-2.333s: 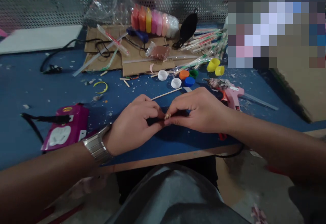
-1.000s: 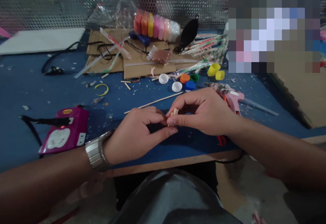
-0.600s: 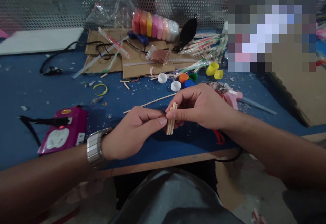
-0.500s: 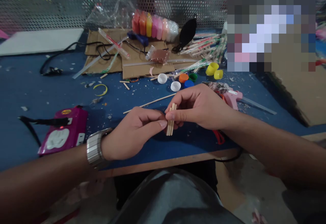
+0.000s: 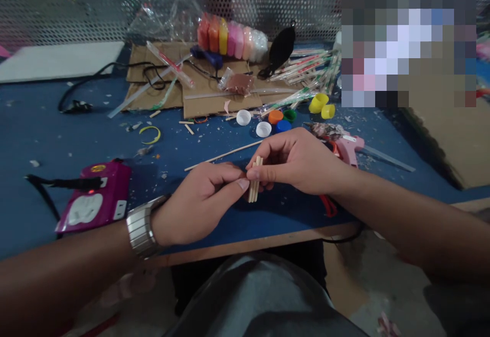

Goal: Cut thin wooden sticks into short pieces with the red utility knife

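A small bundle of short wooden sticks (image 5: 253, 192) stands nearly upright between my two hands, above the blue table near its front edge. My right hand (image 5: 293, 166) pinches the bundle near its upper part, thumb in front and fingers behind. From the other side my left hand (image 5: 209, 194), with a metal watch at the wrist, closes thumb and forefinger on the sticks' left side. One long thin stick (image 5: 225, 154) lies on the table just beyond my hands. A pink glue gun (image 5: 349, 148) rests past my right wrist, partly hidden.
A purple power socket (image 5: 94, 194) sits at left. Bottle caps (image 5: 275, 117), cardboard pieces (image 5: 222, 107), wrapped sticks (image 5: 310, 69) and packs of coloured clay (image 5: 229, 38) spread across the back. A large cardboard piece (image 5: 444, 138) stands at right; scraps dot the blue table (image 5: 49, 122).
Both hands keep their hold on the stick bundle, which has shifted very slightly to the left. Otherwise the scene is nearly the same.
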